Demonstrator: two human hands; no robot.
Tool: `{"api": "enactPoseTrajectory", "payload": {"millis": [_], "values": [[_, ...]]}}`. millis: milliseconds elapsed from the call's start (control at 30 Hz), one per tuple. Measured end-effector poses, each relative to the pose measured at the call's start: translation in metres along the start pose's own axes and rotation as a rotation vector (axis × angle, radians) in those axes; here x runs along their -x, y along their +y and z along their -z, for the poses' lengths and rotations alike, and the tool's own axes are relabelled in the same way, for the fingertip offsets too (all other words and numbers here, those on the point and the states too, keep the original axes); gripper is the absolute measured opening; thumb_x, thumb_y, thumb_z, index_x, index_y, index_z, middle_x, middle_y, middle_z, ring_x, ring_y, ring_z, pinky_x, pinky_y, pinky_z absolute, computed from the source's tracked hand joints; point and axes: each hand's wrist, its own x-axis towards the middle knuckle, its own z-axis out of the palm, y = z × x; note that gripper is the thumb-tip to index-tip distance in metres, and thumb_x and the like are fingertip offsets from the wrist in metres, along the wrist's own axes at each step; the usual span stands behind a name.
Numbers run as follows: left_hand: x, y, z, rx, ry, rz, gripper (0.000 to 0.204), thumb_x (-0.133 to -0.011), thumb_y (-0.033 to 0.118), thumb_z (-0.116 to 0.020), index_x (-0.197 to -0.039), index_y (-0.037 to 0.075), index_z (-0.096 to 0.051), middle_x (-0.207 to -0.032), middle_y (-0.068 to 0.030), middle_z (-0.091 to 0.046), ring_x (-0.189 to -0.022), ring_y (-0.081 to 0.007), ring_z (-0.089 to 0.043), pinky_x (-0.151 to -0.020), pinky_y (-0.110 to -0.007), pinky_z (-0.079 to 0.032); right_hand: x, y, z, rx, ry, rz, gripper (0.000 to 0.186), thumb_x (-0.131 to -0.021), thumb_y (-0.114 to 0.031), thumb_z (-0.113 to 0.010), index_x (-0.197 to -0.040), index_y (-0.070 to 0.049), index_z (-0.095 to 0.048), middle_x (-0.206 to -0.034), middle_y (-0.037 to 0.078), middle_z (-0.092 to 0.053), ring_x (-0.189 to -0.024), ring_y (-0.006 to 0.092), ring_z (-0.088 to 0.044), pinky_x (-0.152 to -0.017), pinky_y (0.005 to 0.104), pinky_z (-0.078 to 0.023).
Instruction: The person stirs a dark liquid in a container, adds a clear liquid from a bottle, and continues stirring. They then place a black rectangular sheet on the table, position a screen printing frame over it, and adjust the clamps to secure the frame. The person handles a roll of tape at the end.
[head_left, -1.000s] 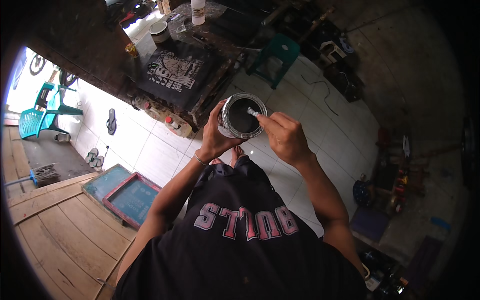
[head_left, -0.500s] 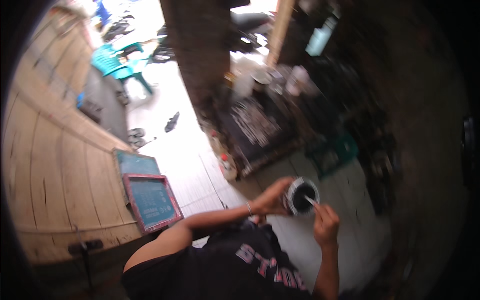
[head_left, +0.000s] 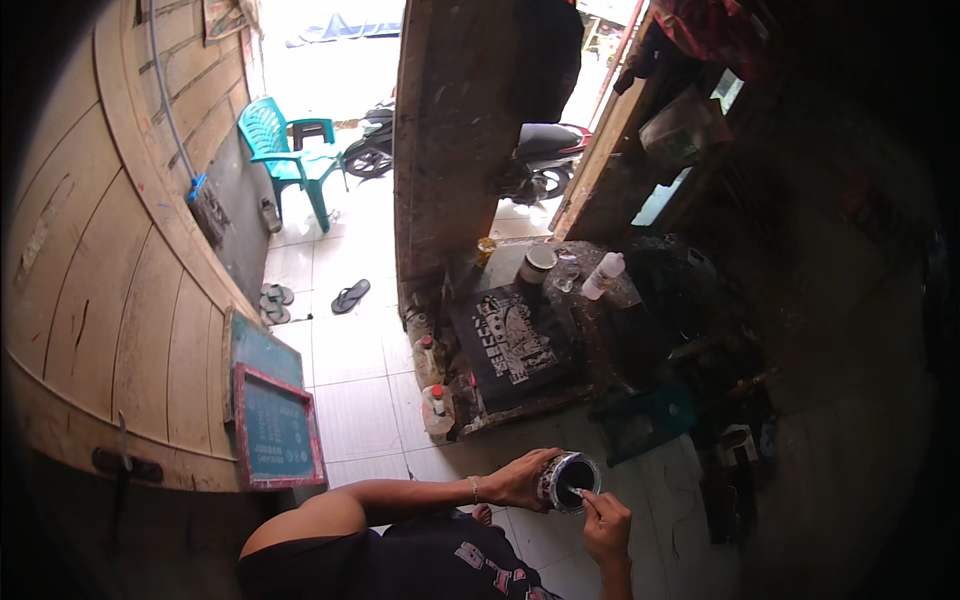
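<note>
Head view: open round metal can (head_left: 548,483) with a silvery rim, between both hands, a slim pale stick (head_left: 578,491) dipping into its dark mouth.
Left hand (head_left: 518,482) curls partway open around the can's 9 o'clock side, touching it; right hand (head_left: 607,525), at about 5 o'clock and just off the rim, closes its fingers in a pinch on the stick, whose long axis runs from there toward 10 o'clock; its material is unclear.
</note>
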Motion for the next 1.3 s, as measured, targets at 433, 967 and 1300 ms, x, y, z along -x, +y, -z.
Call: {"api": "enactPoseTrajectory", "payload": {"millis": [433,967,1300], "values": [[-0.006,-0.001,-0.007,-0.003,-0.136,0.015,0.114,-0.058,0.031,-0.094,-0.151,0.001,-0.036,-0.147,-0.0194,-0.048,-0.140,-0.0332,-0.045,-0.120,-0.042,-0.036,0.015,0.005,0.007,-0.033,0.032,-0.071,0.015,-0.087,0.001,-0.070,-0.100,-0.002,-0.077,-0.081,0.016,-0.070,-0.070,0.0304,-0.068,-0.062,0.0380,-0.052],[-0.012,-0.020,0.000,0.044,0.022,-0.034,0.117,-0.058,0.024,-0.099,-0.152,0.004,-0.033,-0.141,-0.0156,-0.057,-0.132,-0.0266,-0.055,-0.112,-0.039,-0.045,0.009,0.007,0.011,0.009,0.136,-0.109,0.014,-0.094,-0.009,-0.067,-0.102,0.001,-0.072,-0.086,0.021,-0.071,-0.079,0.0365,-0.071,-0.067,0.0414,-0.054],[-0.022,0.007,-0.005,0.071,0.137,0.023,0.112,-0.056,0.026,-0.098,-0.147,0.004,-0.037,-0.132,-0.0183,-0.061,-0.123,-0.0296,-0.062,-0.105,-0.040,-0.050,0.019,-0.007,0.034,-0.281,0.370,-0.298,0.020,-0.101,-0.013,-0.062,-0.103,0.003,-0.074,-0.058,0.005,-0.064,-0.052,0.0077,-0.059,-0.049,0.0246,-0.043]]}}
